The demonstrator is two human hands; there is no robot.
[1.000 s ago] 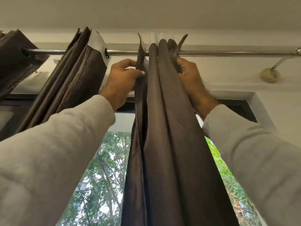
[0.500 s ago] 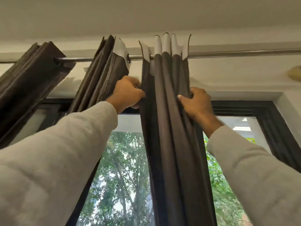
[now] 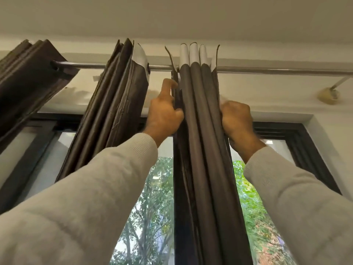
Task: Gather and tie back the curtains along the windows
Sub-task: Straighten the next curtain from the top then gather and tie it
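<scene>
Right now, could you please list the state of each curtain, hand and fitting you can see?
Middle curtain: bunched into folds, hung on the rod, held from both sides.
Left hand: grips its left edge.
Right hand: grips its right edge.
Second curtain: gathered, untouched.
Far-left curtain: gathered, untouched.
Rod: mounted, horizontal.

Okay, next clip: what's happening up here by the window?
A person in grey sleeves reaches up to a bunched dark brown curtain panel hanging from the metal curtain rod. The left hand and right hand each grip a side of its gathered pleats just below the rod. No tie-back is visible.
</scene>
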